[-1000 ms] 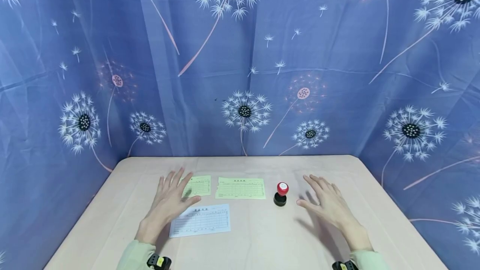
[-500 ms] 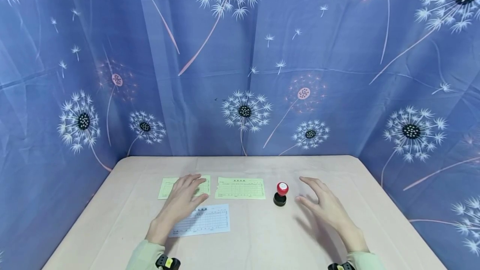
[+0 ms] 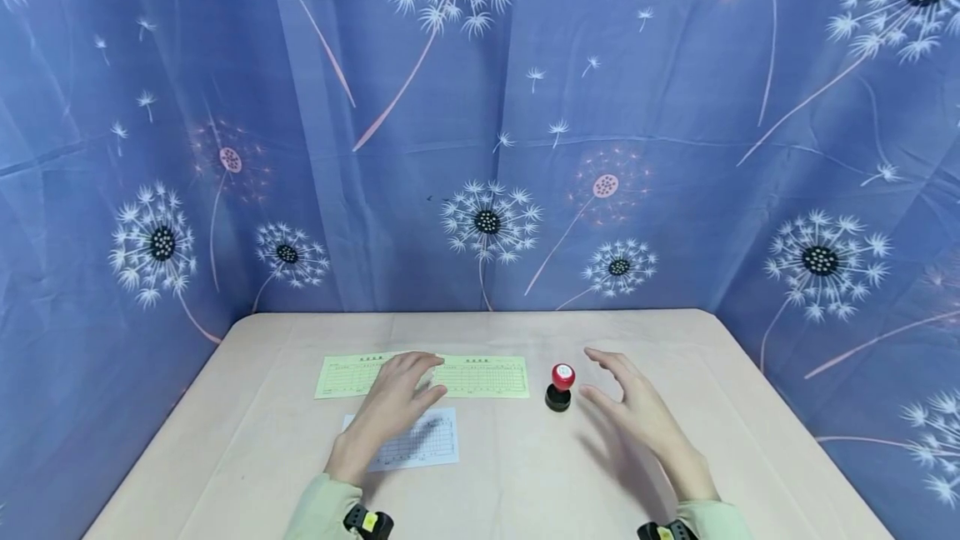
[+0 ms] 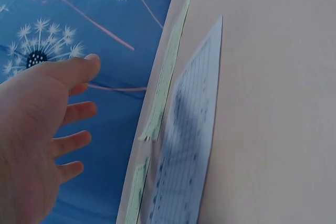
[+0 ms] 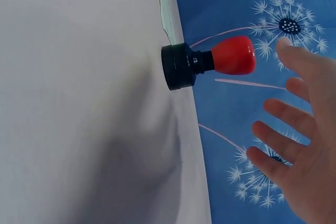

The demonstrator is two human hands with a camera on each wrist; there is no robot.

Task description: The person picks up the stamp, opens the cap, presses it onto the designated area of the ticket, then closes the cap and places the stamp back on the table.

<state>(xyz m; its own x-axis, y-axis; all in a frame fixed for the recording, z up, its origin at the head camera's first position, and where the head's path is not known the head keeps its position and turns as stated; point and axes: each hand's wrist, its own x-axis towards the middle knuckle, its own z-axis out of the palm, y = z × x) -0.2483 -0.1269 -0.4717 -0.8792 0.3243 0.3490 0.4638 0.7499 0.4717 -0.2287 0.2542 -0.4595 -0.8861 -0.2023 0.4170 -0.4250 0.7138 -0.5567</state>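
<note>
My left hand (image 3: 393, 402) hovers over the papers with its fingers loosely bent and nothing in its grasp. Under it lies a blue printed form (image 3: 438, 444), partly hidden by the hand. Behind are two green printed forms, the left one (image 3: 341, 377) and the right one (image 3: 491, 377), side by side; the hand covers where they meet. A stamp with a red knob and black base (image 3: 558, 390) stands upright to the right of the forms. Just right of the stamp, my right hand (image 3: 641, 407) hangs above the table, apart from it, fingers relaxed and holding nothing.
A pale cloth covers the table (image 3: 517, 482). Blue curtains with dandelion prints (image 3: 420, 148) enclose its back and both sides. Each wrist wears a black strap device, the left one (image 3: 369, 522) near the frame's bottom edge.
My left hand has moved right across the forms, uncovering the left green form, and its fingers have drawn in. My right hand has shifted slightly left, nearer the stamp. Papers and stamp stay put.
</note>
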